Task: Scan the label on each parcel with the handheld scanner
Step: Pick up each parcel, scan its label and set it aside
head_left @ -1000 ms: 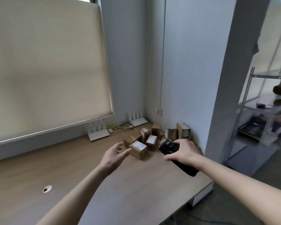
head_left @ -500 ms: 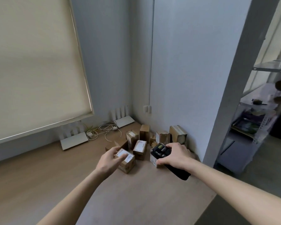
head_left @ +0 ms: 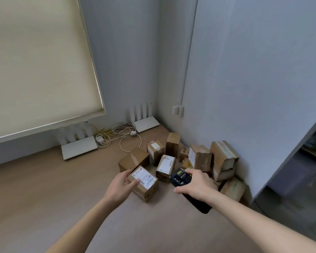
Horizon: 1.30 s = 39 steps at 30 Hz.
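Observation:
Several small cardboard parcels are piled in the corner of a wooden desk (head_left: 44,189). The nearest parcel (head_left: 144,183) lies with its white label facing up. My left hand (head_left: 119,187) touches this parcel from the left, thumb at its far corner and fingers on the label's near edge. My right hand (head_left: 195,183) grips a black handheld scanner (head_left: 180,177), its head with a small lit screen pointing toward the parcels. Just behind the scanner stands another labelled parcel (head_left: 165,168). More parcels (head_left: 223,159) lean against the right wall.
Two white routers (head_left: 78,148) (head_left: 146,124) stand along the back wall with tangled white cables (head_left: 117,134) between them. A drawn roller blind (head_left: 35,61) covers the window on the left. The desk ends at the right, beside a wall edge (head_left: 281,152).
The view has moved closer to the parcels. My left hand reached forward and came to rest on the nearest labelled parcel. My right hand kept hold of the scanner beside it.

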Tool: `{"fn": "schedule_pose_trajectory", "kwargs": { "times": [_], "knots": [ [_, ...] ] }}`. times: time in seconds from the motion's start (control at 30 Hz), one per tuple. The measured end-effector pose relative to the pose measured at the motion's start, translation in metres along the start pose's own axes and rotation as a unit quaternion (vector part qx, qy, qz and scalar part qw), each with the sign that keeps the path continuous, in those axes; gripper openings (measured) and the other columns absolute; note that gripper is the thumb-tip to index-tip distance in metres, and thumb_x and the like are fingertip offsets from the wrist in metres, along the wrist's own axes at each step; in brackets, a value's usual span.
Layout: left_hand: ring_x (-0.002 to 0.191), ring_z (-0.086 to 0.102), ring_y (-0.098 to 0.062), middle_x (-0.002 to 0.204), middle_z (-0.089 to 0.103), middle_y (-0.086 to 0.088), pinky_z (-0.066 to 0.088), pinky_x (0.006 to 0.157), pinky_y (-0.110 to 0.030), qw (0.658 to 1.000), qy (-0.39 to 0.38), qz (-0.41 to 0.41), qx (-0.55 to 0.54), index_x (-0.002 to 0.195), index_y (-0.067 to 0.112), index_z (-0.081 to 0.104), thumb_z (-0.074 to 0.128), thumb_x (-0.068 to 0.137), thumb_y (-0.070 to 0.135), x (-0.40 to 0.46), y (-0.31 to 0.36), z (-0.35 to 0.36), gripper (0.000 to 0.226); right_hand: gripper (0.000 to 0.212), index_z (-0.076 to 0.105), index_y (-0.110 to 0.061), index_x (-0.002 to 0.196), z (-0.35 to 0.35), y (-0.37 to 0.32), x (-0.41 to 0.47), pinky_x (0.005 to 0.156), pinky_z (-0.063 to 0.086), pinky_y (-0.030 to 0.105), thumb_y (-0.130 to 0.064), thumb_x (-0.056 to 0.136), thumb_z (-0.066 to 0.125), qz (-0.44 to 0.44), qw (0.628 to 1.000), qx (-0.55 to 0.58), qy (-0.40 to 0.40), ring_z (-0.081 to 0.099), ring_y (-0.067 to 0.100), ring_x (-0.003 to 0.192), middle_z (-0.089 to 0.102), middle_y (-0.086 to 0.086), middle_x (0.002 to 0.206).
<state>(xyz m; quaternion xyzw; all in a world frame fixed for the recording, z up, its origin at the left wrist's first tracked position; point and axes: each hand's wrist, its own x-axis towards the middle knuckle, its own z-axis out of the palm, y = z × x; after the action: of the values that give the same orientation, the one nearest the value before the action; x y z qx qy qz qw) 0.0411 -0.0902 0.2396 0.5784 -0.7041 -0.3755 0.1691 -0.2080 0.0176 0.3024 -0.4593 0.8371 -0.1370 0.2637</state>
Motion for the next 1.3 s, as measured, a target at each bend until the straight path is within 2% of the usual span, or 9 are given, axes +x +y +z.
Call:
{"fn": "schedule_pose_trajectory", "kwargs": {
  "times": [0.2, 0.4, 0.57, 0.77, 0.9, 1.03, 1.13, 1.23, 1.3],
  "knots": [
    [0.14, 0.043, -0.022, 0.155, 0.044, -0.002, 0.038, 0.114, -0.045, 0.997, -0.011, -0.078, -0.007, 0.153, 0.022, 0.038, 0.059, 0.095, 0.051, 0.059, -0.056, 0.031, 0.068, 0.09, 0.057, -0.03, 0.138, 0.068, 0.006, 0.094, 0.093, 0.057, 0.037, -0.065, 0.061, 0.089, 0.014, 0.997, 0.0, -0.074, 0.061, 0.017, 0.117, 0.064, -0.006, 0.128],
    [0.142, 0.041, -0.02, 0.157, 0.041, -0.002, 0.036, 0.114, -0.039, 0.992, -0.019, -0.127, 0.011, 0.154, 0.022, 0.034, 0.056, 0.098, 0.049, 0.121, -0.098, 0.065, 0.067, 0.08, 0.062, -0.032, 0.128, 0.137, 0.012, 0.164, 0.088, 0.059, 0.036, -0.065, 0.06, 0.088, 0.033, 0.988, 0.018, -0.149, 0.066, 0.016, 0.105, 0.069, -0.007, 0.116],
    [0.145, 0.036, -0.021, 0.16, 0.037, -0.002, 0.03, 0.115, -0.036, 0.988, -0.032, -0.147, 0.017, 0.155, 0.019, 0.033, 0.055, 0.099, 0.045, 0.167, -0.118, 0.088, 0.065, 0.072, 0.062, -0.033, 0.119, 0.172, 0.013, 0.203, 0.063, 0.047, 0.026, -0.068, 0.06, 0.086, 0.037, 0.984, 0.023, -0.171, 0.062, 0.012, 0.093, 0.065, -0.011, 0.103],
    [0.139, 0.044, -0.024, 0.154, 0.044, -0.003, 0.039, 0.111, -0.039, 0.977, -0.04, -0.204, -0.041, 0.157, 0.02, 0.031, 0.056, 0.099, 0.041, 0.19, -0.134, 0.102, 0.066, 0.072, 0.053, -0.037, 0.115, 0.195, 0.017, 0.231, 0.091, 0.056, 0.034, -0.063, 0.057, 0.087, 0.037, 0.971, 0.098, -0.214, 0.064, 0.015, 0.107, 0.066, -0.014, 0.11],
    [0.122, 0.055, -0.02, 0.138, 0.058, 0.0, 0.045, 0.101, -0.033, 0.974, -0.04, -0.216, -0.054, 0.149, 0.02, 0.047, 0.056, 0.098, 0.038, 0.187, -0.136, 0.102, 0.055, 0.091, 0.055, -0.037, 0.124, 0.198, 0.019, 0.236, 0.101, 0.054, 0.036, -0.067, 0.043, 0.086, 0.038, 0.964, 0.144, -0.222, 0.064, 0.013, 0.111, 0.066, -0.014, 0.118],
    [0.102, 0.059, -0.012, 0.116, 0.064, 0.003, 0.047, 0.083, -0.027, 0.966, -0.024, -0.23, -0.114, 0.127, 0.027, 0.06, 0.06, 0.096, 0.04, 0.172, -0.135, 0.097, 0.034, 0.077, 0.054, -0.044, 0.109, 0.199, 0.02, 0.233, 0.093, 0.055, 0.033, -0.066, 0.043, 0.087, 0.035, 0.96, 0.175, -0.214, 0.064, 0.004, 0.099, 0.064, -0.023, 0.106],
    [0.11, 0.057, -0.012, 0.123, 0.061, 0.004, 0.046, 0.081, -0.026, 0.961, -0.005, -0.205, -0.187, 0.117, 0.036, 0.059, 0.066, 0.093, 0.045, 0.158, -0.128, 0.088, 0.027, 0.064, 0.055, -0.046, 0.094, 0.194, 0.018, 0.222, 0.088, 0.054, 0.03, -0.064, 0.044, 0.09, 0.023, 0.961, 0.188, -0.204, 0.065, 0.001, 0.095, 0.065, -0.024, 0.101],
    [0.124, 0.052, -0.018, 0.132, 0.059, 0.004, 0.048, 0.096, -0.037, 0.959, 0.013, -0.166, -0.231, 0.12, 0.043, 0.059, 0.069, 0.09, 0.048, 0.138, -0.113, 0.071, 0.031, 0.062, 0.055, -0.047, 0.093, 0.18, 0.011, 0.203, 0.085, 0.056, 0.028, -0.061, 0.045, 0.092, 0.004, 0.959, 0.203, -0.197, 0.068, 0.001, 0.094, 0.069, -0.022, 0.1],
    [0.126, 0.051, -0.018, 0.133, 0.059, 0.004, 0.047, 0.099, -0.038, 0.957, 0.019, -0.146, -0.25, 0.121, 0.048, 0.058, 0.07, 0.089, 0.05, 0.121, -0.102, 0.056, 0.034, 0.06, 0.054, -0.047, 0.093, 0.167, 0.001, 0.185, 0.074, 0.053, 0.018, -0.059, 0.048, 0.092, -0.019, 0.958, 0.215, -0.189, 0.068, -0.003, 0.089, 0.069, -0.024, 0.098]
  ]
}}
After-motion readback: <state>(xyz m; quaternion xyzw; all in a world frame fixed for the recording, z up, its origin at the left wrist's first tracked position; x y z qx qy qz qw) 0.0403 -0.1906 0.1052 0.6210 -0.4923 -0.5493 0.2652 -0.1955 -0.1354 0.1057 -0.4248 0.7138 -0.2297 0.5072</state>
